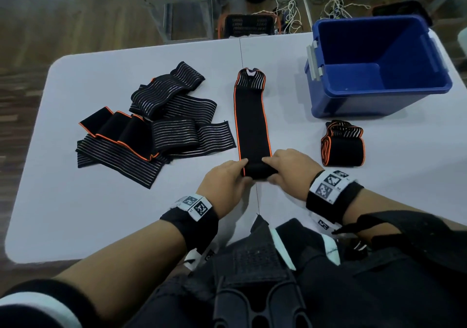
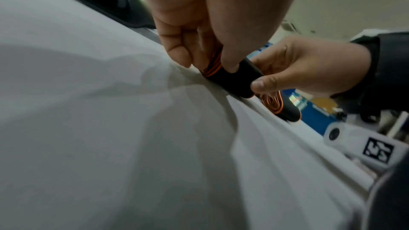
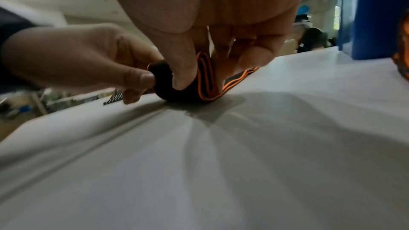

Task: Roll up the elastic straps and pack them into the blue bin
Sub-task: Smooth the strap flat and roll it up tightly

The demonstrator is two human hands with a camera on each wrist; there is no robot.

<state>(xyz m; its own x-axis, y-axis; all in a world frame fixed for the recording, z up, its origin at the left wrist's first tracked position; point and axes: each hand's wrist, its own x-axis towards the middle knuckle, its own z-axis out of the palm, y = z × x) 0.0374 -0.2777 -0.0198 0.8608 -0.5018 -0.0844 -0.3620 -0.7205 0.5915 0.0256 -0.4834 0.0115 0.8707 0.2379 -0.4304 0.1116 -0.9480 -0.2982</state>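
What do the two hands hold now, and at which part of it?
Both hold the black elastic strap with orange edges at its rolled near end: the left hand pinches the roll's left end, the right hand its right end.

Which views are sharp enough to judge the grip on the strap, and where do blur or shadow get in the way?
Head view: sharp and evenly lit; left hand and right hand grip the strap at its rolled end; table edges bow from the wide lens. Left wrist view: fingers clear, near table blurred and shadowed. Right wrist view: roll visible, foreground soft, blue bin smeared.
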